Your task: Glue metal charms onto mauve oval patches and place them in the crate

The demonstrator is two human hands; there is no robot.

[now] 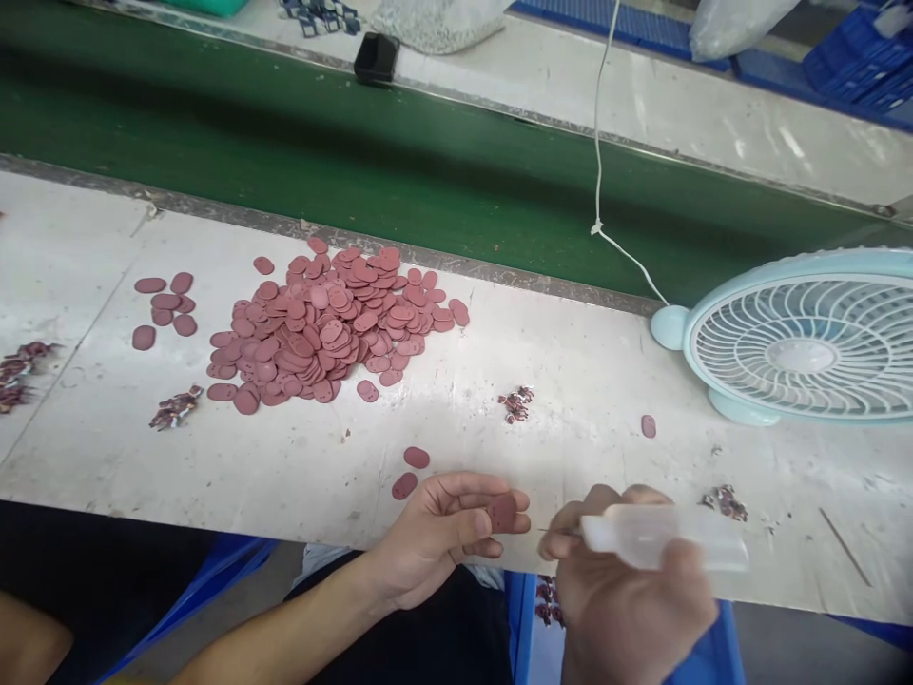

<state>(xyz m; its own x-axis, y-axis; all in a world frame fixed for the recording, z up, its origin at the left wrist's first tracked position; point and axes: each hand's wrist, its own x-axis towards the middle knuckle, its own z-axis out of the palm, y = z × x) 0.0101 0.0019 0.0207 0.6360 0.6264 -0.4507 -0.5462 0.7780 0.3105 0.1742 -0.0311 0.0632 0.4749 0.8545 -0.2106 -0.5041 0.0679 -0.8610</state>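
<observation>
Near the table's front edge, my left hand (446, 533) pinches a dark red oval piece (503, 512) between thumb and fingers. To its right, my right hand (634, 595) is wrapped round a translucent white bottle (663, 538), whose thin needle tip points left at the piece without touching it. Two loose oval pieces (416, 458) lie just beyond my left hand. A large heap of the same red ovals (320, 328) covers the table's left middle. Small dark parts (514, 404) form a little cluster beyond both hands.
A light blue fan (803, 352) stands at the right, its white cord (597, 143) crossing the green belt (285, 143). Below the table edge is a blue bin (720, 647) holding small parts. At the far left edge, part of another person's arm (29, 637) shows.
</observation>
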